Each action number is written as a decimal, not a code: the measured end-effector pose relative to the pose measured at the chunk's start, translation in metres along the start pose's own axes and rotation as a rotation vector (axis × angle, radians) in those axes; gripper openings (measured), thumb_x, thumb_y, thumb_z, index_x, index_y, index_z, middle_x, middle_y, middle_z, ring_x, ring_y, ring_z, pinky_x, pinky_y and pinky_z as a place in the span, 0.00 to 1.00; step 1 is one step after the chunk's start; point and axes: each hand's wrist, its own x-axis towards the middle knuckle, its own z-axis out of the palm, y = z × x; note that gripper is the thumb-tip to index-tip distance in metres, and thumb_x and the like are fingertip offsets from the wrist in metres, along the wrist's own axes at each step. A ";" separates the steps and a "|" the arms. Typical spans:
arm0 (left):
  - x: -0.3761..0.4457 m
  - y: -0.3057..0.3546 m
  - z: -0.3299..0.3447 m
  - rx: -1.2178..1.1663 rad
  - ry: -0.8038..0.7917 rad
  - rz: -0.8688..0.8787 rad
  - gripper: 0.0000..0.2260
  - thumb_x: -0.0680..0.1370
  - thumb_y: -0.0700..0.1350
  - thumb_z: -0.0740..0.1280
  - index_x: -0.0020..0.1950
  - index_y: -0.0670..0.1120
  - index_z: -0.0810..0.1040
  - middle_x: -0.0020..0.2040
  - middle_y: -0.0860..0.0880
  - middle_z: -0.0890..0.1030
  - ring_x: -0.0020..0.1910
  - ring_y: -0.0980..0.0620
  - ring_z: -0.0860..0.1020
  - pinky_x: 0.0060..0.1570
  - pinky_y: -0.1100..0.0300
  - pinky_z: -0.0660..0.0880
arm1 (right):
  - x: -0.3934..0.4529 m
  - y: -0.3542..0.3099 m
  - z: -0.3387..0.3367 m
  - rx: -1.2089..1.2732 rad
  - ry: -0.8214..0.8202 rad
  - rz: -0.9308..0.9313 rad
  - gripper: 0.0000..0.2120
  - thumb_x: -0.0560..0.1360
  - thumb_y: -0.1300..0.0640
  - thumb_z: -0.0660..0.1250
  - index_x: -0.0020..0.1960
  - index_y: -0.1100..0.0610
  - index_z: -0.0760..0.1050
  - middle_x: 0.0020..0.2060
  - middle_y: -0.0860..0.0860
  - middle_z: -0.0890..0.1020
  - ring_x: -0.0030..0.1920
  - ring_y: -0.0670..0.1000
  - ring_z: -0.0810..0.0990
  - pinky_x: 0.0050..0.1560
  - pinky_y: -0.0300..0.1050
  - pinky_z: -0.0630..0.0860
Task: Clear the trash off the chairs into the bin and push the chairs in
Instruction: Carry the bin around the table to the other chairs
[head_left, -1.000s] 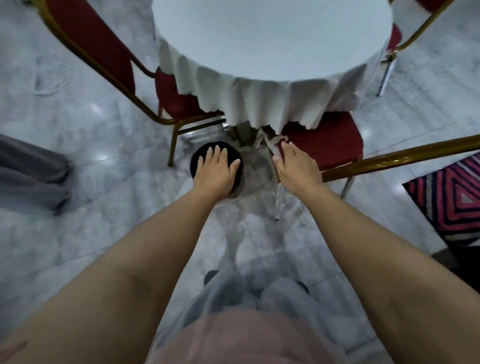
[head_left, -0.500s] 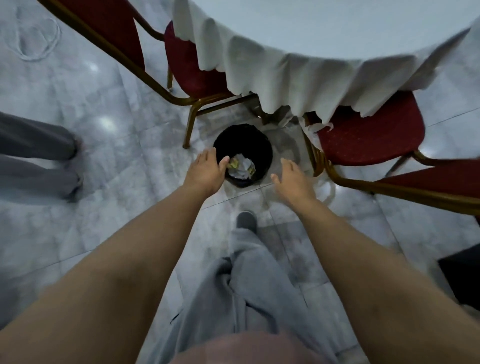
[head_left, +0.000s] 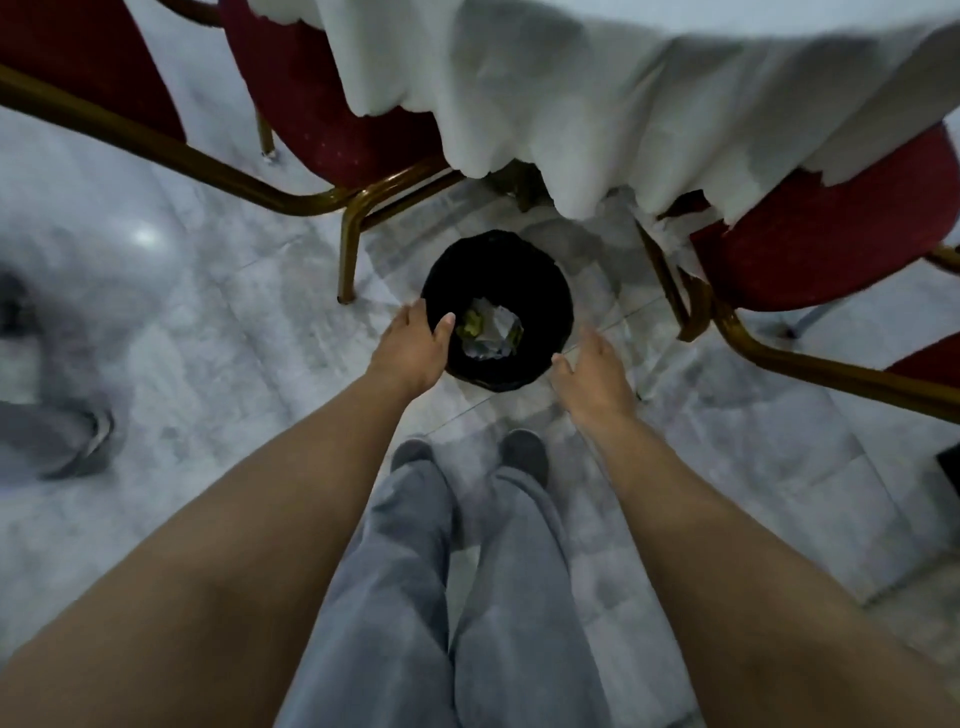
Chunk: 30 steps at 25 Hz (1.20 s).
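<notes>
A round black bin (head_left: 540, 280) stands on the marble floor just in front of my feet, with crumpled white and yellow-green trash (head_left: 491, 328) inside. My left hand (head_left: 410, 345) hovers over the bin's left rim, fingers loosely apart, holding nothing. My right hand (head_left: 592, 371) is at the bin's lower right edge, also open and empty. A red chair with a gold frame (head_left: 322, 104) stands to the upper left, its seat partly under the tablecloth. A second red chair (head_left: 810, 244) stands on the right, seat partly under the cloth.
A table with a white cloth (head_left: 597, 104) overhangs both seats at the top. Another person's grey legs and shoe (head_left: 67, 441) are at the far left. My own grey trouser legs (head_left: 447, 571) fill the bottom centre.
The view has dropped and moved closer to the bin. My left hand came off the bin's mouth, revealing the trash inside. Both hands now flank the bin, and my feet stand together.
</notes>
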 end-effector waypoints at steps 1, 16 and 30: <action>0.015 -0.006 0.005 0.014 -0.011 -0.006 0.30 0.82 0.59 0.49 0.79 0.43 0.53 0.78 0.41 0.57 0.77 0.41 0.57 0.74 0.48 0.56 | 0.009 0.001 0.010 0.012 0.002 0.031 0.30 0.82 0.49 0.58 0.79 0.58 0.54 0.76 0.57 0.62 0.73 0.61 0.64 0.71 0.57 0.65; 0.215 -0.074 0.116 -0.417 0.020 -0.222 0.34 0.79 0.61 0.58 0.79 0.44 0.53 0.76 0.41 0.62 0.73 0.39 0.65 0.70 0.44 0.65 | 0.187 0.066 0.134 0.188 0.102 0.174 0.29 0.79 0.50 0.63 0.74 0.63 0.59 0.71 0.61 0.69 0.67 0.64 0.71 0.64 0.59 0.73; 0.160 -0.052 0.084 -0.690 -0.009 -0.363 0.37 0.72 0.69 0.46 0.77 0.53 0.60 0.75 0.43 0.65 0.70 0.37 0.68 0.67 0.35 0.64 | 0.107 0.042 0.096 0.600 0.167 0.464 0.19 0.79 0.58 0.61 0.67 0.64 0.65 0.58 0.60 0.78 0.49 0.56 0.77 0.45 0.45 0.70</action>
